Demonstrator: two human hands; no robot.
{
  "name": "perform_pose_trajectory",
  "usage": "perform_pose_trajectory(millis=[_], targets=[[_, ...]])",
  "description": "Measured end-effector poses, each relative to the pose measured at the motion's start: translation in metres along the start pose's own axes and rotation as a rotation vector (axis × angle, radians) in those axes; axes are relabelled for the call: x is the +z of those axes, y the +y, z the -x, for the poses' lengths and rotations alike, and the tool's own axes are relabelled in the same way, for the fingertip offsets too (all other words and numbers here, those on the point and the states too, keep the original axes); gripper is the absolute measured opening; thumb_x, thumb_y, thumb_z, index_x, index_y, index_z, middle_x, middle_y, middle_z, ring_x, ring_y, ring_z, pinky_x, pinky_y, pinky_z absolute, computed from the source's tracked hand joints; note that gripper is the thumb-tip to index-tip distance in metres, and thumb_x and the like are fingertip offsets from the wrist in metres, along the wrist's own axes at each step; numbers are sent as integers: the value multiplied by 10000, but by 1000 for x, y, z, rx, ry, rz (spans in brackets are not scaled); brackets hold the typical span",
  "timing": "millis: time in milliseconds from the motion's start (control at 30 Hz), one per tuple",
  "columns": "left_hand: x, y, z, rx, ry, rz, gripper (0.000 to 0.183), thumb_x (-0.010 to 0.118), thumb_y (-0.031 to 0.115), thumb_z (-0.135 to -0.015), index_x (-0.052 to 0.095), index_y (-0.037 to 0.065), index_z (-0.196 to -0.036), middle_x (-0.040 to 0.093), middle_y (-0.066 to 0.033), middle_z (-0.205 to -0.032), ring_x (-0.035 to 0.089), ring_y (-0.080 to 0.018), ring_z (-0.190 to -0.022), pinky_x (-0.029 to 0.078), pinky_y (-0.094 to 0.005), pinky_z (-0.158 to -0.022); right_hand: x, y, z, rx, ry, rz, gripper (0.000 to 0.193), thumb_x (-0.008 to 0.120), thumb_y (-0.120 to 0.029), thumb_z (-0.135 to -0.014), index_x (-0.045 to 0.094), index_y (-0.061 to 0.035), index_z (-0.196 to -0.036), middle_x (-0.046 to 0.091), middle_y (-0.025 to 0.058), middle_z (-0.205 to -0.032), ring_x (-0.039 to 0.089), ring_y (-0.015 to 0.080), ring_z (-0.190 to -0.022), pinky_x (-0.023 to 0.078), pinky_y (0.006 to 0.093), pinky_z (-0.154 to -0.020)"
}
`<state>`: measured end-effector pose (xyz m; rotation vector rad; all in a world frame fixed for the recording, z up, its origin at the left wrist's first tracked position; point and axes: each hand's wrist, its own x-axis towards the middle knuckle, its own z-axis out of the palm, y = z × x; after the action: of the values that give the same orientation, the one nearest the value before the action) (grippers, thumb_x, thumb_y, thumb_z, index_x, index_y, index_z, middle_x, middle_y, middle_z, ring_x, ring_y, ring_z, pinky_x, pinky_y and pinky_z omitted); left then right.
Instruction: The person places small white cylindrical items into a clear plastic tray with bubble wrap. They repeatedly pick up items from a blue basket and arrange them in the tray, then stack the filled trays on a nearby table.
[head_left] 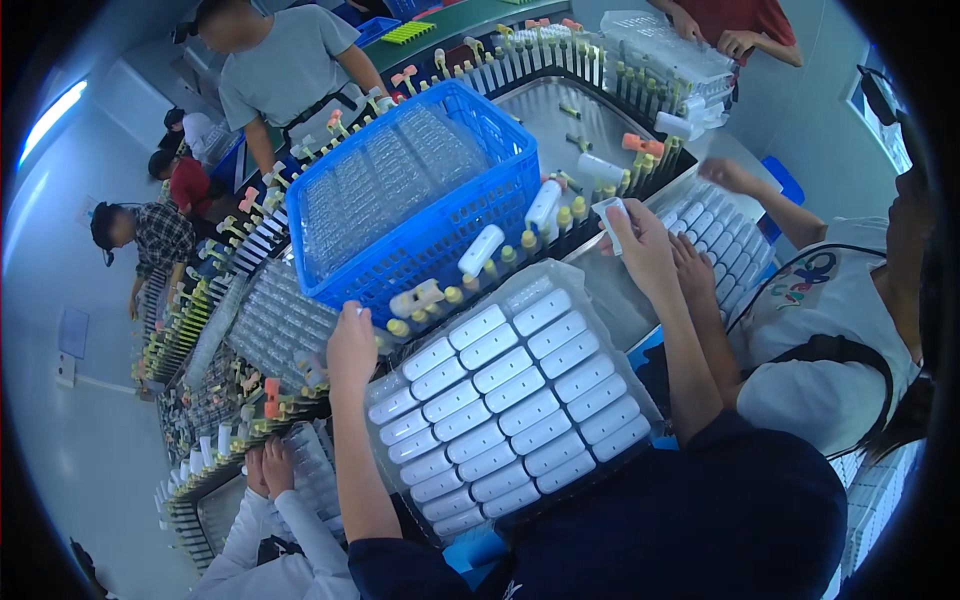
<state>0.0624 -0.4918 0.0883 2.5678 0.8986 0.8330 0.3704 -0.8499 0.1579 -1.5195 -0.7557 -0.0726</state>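
Head view, clear tray [533,292] nearest held rows of white cases [502,370], blue basket [425,245] beyond held clear plastic sheets [390,185], right hand [640,235] pinched a white piece [613,226] past the tray's far right corner, left hand [353,345] curled near the basket, couldn't tell its grip.

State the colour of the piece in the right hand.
The piece is white; the head view shows it best.

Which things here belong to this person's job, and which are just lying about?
Seemingly in use:
white piece, in the right hand
clear tray of white units; left hand near its left side, grip unclear

Apparently just around:
blue basket, holding clear plastic
orange pieces
yellow-capped pegs
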Motion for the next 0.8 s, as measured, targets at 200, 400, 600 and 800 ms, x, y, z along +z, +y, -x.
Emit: perform_pose_trajectory(millis=[200,400,600,800], targets=[[-13,-18,34,21,63,-88,316,593,278,-1103,608,57,-1328,701,-200,-1302,657,-468,-1164,529,-556,-966,-29,29,-32,58,160,-42,386,669,-354,-1112,674,12,-1237,740,66,-1011,765,141,-791,594,258,-678],[-25,-52,51,127,336,-328,387,651,287,-1072,625,64,-1388,682,-170,-1377,606,-427,-1308,469,-547,-1101,-21,43,-90,-75,370,290,359,701,-293,-1070,671,24,-1234,738,218,-1102,780,351,-925,598,418,-811],[-43,-9,123,115,551,-82,296,701,92,-995,664,6,-1276,674,-191,-1344,586,-424,-1347,428,-552,-1160,-12,4,-133,-555,-285,679,383,742,-241,-984,716,-11,-1288,745,209,-1220,705,417,-1129,543,462,-971],[-53,49,177,158,399,25,204,716,15,-946,703,1,-1149,689,-166,-1276,603,-412,-1319,453,-535,-1133,14,-10,-138,-582,-602,808,412,741,-329,-986,737,-63,-1301,763,200,-1206,711,406,-1127,541,483,-997]])
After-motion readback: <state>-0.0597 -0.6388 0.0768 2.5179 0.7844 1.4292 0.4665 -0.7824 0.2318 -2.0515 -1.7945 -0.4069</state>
